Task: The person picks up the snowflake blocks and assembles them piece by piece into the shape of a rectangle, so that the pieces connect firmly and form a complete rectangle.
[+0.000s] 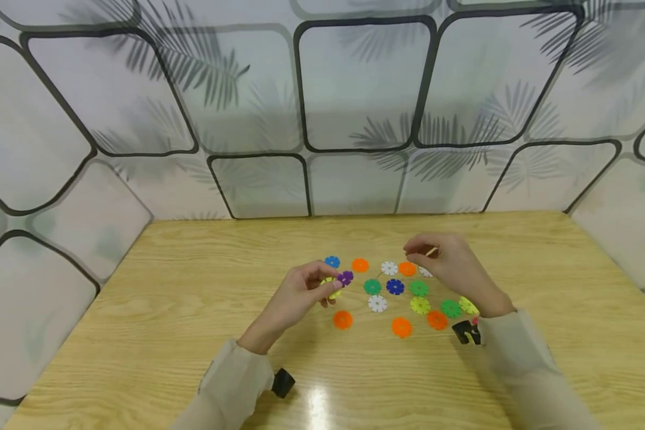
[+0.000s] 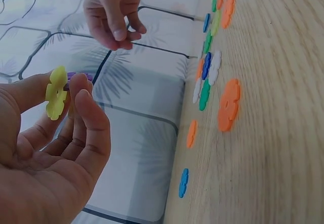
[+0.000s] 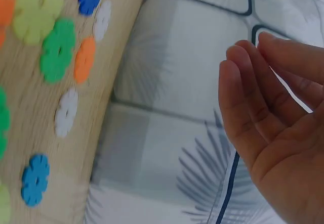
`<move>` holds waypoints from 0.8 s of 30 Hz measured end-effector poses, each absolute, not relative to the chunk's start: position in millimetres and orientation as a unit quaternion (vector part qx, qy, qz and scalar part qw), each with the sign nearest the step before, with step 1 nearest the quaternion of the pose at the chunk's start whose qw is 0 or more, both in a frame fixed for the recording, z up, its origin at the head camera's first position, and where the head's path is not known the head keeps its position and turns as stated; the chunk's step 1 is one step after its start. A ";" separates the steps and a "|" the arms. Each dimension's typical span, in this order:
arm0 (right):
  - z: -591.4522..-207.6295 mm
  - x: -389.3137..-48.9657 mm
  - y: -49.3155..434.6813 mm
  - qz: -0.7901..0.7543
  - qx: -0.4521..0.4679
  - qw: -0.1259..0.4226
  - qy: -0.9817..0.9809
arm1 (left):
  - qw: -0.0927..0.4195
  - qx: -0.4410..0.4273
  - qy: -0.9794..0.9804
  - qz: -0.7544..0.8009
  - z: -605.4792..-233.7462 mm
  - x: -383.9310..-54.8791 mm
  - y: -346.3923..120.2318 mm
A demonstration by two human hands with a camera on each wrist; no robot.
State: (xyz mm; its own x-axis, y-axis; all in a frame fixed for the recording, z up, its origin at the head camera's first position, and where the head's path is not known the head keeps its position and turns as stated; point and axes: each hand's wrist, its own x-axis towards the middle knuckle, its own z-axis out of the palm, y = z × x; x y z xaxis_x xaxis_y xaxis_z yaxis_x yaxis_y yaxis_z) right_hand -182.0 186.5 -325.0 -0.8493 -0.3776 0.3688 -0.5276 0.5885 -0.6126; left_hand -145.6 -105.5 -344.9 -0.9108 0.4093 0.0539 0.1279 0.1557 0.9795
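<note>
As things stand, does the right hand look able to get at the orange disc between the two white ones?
Probably yes: the right hand hovers nearby, apparently empty, and in the right wrist view nothing lies on top of the orange disc.

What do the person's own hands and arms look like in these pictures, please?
The left hand and right hand are bare, without gloves. The left sleeve and right sleeve are long and pale off-white. A small black block shows beside the left one, and a notched black piece beside the right.
</note>
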 end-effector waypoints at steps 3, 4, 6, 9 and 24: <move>-325.6 -185.1 197.6 0.352 0.249 0.100 -0.896 | 0.113 0.177 0.752 0.625 -344.3 -145.2 -106.2; -325.4 -185.8 201.0 0.346 0.248 0.100 -0.899 | 0.112 0.177 0.752 0.625 -344.4 -145.4 -106.4; -324.8 -187.0 206.4 0.333 0.244 0.102 -0.905 | 0.109 0.179 0.752 0.625 -344.1 -145.6 -107.0; -324.5 -188.4 211.6 0.321 0.240 0.097 -0.911 | 0.104 0.175 0.753 0.625 -343.0 -145.5 -108.7; -341.7 -201.3 242.3 0.289 0.232 0.037 -0.928 | 0.105 0.186 0.746 0.631 -344.2 -144.0 -106.2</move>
State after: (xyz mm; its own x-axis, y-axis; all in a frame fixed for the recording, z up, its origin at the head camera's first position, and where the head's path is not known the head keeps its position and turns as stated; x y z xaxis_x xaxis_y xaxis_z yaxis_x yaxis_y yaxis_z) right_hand -201.3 242.3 -341.7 -0.8894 -0.4093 0.2036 -0.4526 0.7255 -0.5185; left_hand -144.0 -106.2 -344.2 -0.9085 0.4103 0.0787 0.1454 0.1340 0.9803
